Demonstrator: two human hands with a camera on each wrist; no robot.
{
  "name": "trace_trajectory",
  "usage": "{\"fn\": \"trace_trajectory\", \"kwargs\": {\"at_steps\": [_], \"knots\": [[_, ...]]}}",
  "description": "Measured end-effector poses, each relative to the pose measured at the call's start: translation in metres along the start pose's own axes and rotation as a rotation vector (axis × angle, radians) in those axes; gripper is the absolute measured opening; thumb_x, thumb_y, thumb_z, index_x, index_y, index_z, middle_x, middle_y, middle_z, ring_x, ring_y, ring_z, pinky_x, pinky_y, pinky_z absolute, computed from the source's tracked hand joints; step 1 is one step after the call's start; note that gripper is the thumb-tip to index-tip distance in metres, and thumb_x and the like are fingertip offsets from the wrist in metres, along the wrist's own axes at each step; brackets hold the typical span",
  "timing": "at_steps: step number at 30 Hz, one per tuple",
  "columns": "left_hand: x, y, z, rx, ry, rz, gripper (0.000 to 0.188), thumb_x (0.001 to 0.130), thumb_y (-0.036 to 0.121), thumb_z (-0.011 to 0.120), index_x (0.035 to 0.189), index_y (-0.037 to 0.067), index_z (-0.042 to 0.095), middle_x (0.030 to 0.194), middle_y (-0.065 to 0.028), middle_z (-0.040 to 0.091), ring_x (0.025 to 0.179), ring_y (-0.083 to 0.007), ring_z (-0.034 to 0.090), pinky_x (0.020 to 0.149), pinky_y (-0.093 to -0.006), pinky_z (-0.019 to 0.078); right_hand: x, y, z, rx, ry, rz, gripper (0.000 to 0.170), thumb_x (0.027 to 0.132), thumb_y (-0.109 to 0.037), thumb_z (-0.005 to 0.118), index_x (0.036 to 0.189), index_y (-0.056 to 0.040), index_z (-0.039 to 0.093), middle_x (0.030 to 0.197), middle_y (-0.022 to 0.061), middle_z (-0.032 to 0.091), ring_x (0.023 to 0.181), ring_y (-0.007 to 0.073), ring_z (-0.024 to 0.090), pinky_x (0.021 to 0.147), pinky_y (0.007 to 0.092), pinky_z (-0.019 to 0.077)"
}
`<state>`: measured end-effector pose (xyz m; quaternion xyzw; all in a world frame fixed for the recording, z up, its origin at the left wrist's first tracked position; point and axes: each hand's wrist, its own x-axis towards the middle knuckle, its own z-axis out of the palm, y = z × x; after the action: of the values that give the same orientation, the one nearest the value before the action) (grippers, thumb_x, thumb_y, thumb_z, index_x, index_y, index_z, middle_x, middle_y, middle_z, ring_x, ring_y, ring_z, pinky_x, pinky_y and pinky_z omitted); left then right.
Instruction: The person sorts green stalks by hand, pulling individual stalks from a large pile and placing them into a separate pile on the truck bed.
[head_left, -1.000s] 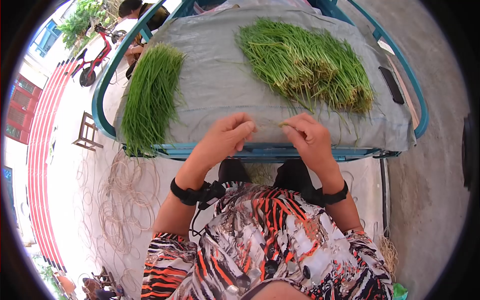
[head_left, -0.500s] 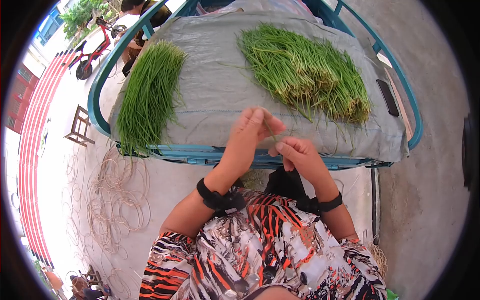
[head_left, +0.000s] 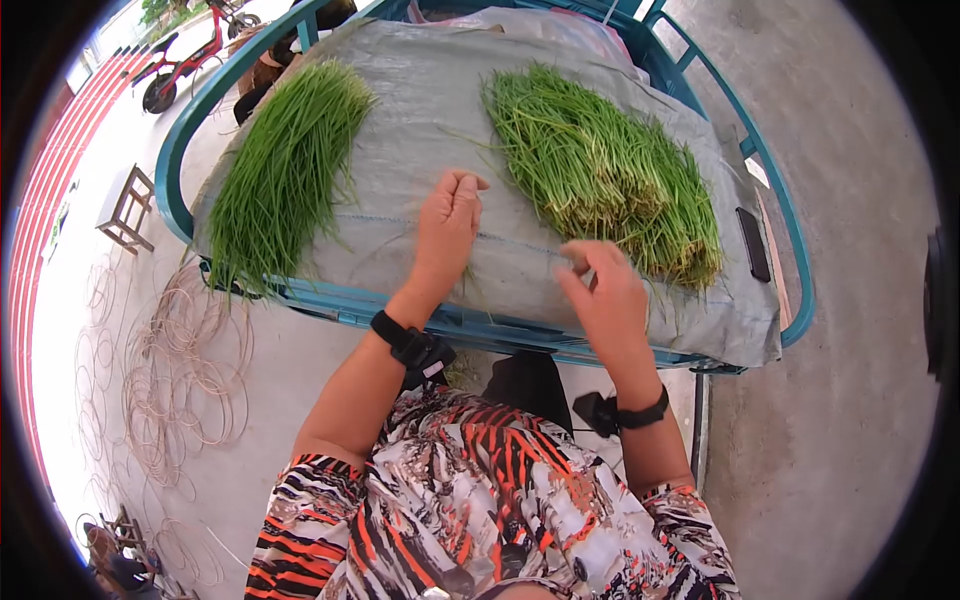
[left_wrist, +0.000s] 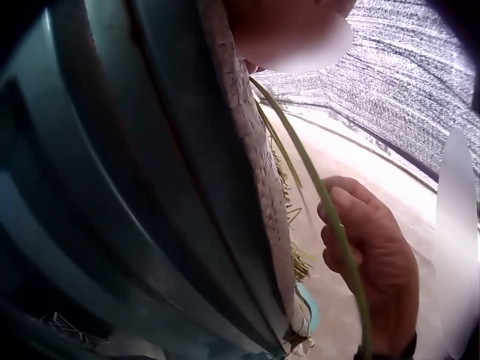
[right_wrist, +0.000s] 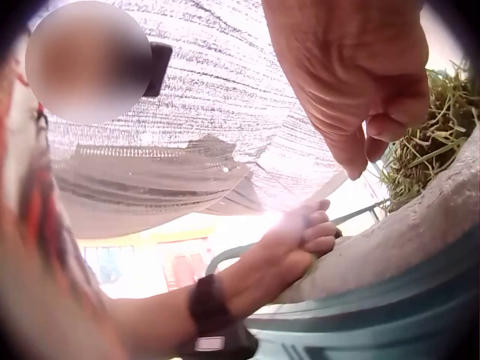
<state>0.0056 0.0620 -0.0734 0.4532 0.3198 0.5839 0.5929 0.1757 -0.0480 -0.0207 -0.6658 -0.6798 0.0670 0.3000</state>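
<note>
The larger pile of green stalks (head_left: pixel 600 160) lies on the grey sheet (head_left: pixel 415 130), its stalks running lengthwise from pale near ends toward the far left. The right hand (head_left: pixel 612 290) is nearer, just before those ends, thumb and fingers parted, nothing visible between them. Left of the pile, the left hand (head_left: pixel 447 230) pinches a thin stalk (left_wrist: pixel 341 234) (clearest from the left wrist) that trails from its fingers.

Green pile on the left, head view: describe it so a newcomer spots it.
Find the teal cart with a grey sheet spread over it. Along its left rail, on that sheet, lies a narrow pile of long green stalks. Unlike the wider pile to its right, its pale ends point away from the person, green tips toward them.
</note>
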Motion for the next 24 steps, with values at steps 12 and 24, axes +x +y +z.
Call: {"fn": "trace_trajectory", "kwargs": {"at_steps": [12,24], "knots": [[0.000,-0.002,0.002,0.108,0.033,0.036,0.020,0.099,0.019,0.044,0.094,0.004,0.055,0.059,0.0077,0.035,0.053,-0.0018,0.030,0.047,-0.0204,0.0270,0.055,0.021,0.040,-0.148,0.242,-0.059,0.017,0.080,-0.024,0.066,0.094,-0.0166,0.059,0.086,0.0017,0.058,0.070,0.0261,0.061,0.059,0.0376,0.0467],[0.002,-0.007,0.001,0.138,-0.005,0.095,0.022,0.101,0.024,0.041,0.097,0.005,0.054,0.059,0.0068,0.038,0.050,-0.0012,0.031,0.043,-0.0186,0.0268,0.058,0.023,0.040,-0.262,0.272,-0.120,0.015,0.079,-0.025,0.067,0.090,-0.0163,0.062,0.083,0.0012,0.058,0.065,0.0256,0.061,0.054,0.0365,0.0460]]}}
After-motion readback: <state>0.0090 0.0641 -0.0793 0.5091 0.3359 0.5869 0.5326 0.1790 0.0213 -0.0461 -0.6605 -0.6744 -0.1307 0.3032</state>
